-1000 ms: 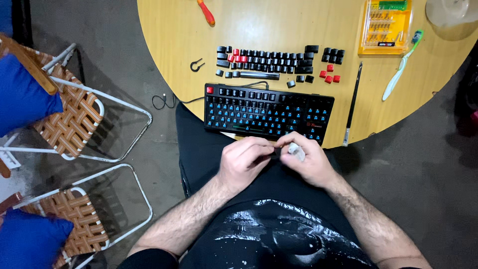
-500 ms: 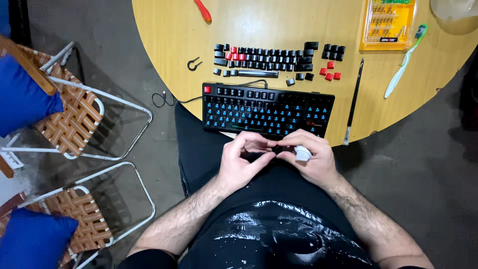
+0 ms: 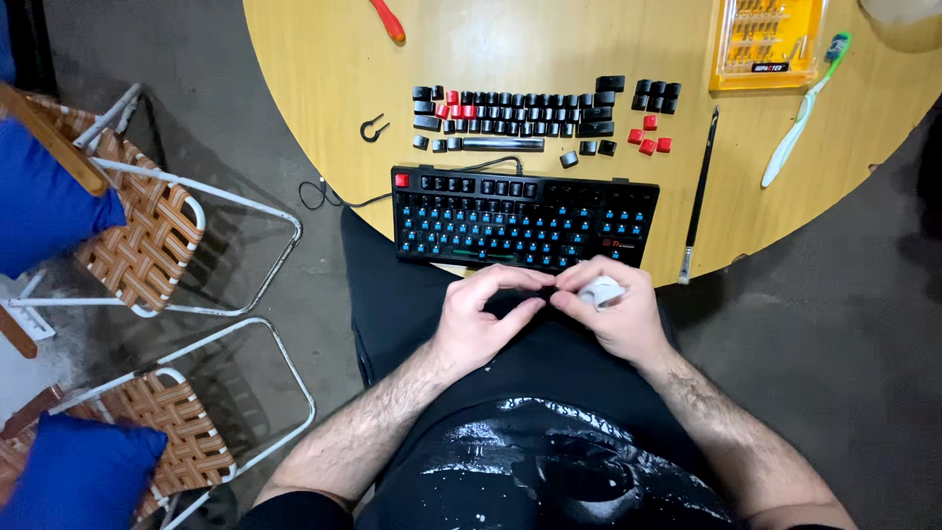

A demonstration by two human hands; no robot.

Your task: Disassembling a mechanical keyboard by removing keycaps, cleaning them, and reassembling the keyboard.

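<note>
Starting at nine o'clock, two folding chairs (image 3: 147, 236) with woven seats stand on the floor, each with a blue cushion (image 3: 44, 201), well away from our work. Moving in, our left hand (image 3: 481, 319) sits over our lap at about six o'clock from the keyboard (image 3: 525, 218), its thumb and forefinger pressed together on something too small and hidden for us to name, the other fingers curled loosely beneath. Its fingertips meet those of our right hand (image 3: 613, 314) at the middle, so the two pinches touch tip to tip. The right hand closes around a small white object (image 3: 600, 291), which lies at three o'clock from the left pinch and just below the keyboard's near edge; we cannot tell its long axis, since the fingers cover most of it. The right hand is plainly the nearer one to it. At twelve o'clock, beyond the stripped keyboard with its blue switches, the removed keycaps (image 3: 520, 113) lie in rows on the round wooden table (image 3: 324, 88), with a wire keycap puller (image 3: 373, 128) to their left. Further right lie a thin black brush (image 3: 699, 191), a toothbrush (image 3: 805, 108) and a yellow bit case (image 3: 765, 44).
</note>
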